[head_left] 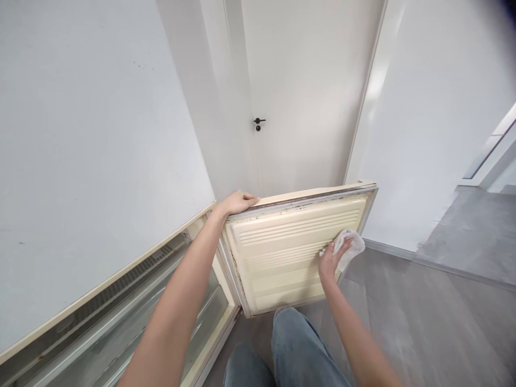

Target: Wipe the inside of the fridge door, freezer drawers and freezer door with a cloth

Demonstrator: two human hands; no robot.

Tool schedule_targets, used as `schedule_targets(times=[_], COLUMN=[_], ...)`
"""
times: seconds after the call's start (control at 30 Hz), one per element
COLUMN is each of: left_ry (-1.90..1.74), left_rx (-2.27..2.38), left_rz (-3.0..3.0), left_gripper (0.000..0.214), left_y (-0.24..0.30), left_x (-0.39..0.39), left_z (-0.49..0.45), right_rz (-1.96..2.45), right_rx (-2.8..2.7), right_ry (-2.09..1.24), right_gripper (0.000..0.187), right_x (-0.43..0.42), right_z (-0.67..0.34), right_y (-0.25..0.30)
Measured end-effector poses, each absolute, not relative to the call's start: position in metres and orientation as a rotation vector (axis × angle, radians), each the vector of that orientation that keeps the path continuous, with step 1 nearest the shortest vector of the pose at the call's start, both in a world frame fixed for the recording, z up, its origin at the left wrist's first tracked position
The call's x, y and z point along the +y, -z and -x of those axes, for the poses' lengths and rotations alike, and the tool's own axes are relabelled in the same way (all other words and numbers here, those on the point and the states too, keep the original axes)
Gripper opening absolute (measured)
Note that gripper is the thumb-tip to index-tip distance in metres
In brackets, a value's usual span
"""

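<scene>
Cloth (pixel 350 246), white and bunched up, is pressed against the ribbed inner panel of the open cream door (pixel 282 252) near its right edge, my right hand (pixel 332 258) gripping it. My left hand (pixel 237 202) has fingers curled over the door's top edge, near the hinge-side corner.

The open fridge door (pixel 294 247) stands across the way ahead, its ribbed inner face toward the person. Open grey floor (pixel 423 322) lies to its right, up to the white wall (pixel 443 134). Left, the fridge cabinet (pixel 121 312) and its shelves close that side. Behind, a closed room door (pixel 306 97) blocks passage.
</scene>
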State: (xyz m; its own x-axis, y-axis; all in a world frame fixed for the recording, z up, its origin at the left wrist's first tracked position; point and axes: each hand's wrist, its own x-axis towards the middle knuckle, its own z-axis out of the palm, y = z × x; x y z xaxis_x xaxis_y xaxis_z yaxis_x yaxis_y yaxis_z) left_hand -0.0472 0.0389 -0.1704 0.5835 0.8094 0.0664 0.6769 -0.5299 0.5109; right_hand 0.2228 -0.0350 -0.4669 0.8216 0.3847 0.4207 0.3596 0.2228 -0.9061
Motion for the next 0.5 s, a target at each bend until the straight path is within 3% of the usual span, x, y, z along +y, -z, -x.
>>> schedule_targets(times=[0.13, 0.23, 0.5], left_ry=[-0.420, -0.413, -0.408], left_rx=[1.201, 1.195, 1.149], left_rz=[-2.383, -2.395, -2.375], left_gripper=[0.057, 0.060, 0.059], left_y=[0.171, 0.172, 0.173], left_x=[0.039, 0.042, 0.046], left_z=[0.047, 0.047, 0.048], right_rz=[1.349, 1.356, 1.246], right_rx=[-0.789, -1.087, -1.960], right_ry=[-0.043, 0.022, 0.473], right_gripper=[0.074, 0.061, 0.064], right_x=[-0.039, -0.049, -0.064], right_z=[-0.152, -0.091, -0.023], right_y=[0.484, 0.501, 0.516])
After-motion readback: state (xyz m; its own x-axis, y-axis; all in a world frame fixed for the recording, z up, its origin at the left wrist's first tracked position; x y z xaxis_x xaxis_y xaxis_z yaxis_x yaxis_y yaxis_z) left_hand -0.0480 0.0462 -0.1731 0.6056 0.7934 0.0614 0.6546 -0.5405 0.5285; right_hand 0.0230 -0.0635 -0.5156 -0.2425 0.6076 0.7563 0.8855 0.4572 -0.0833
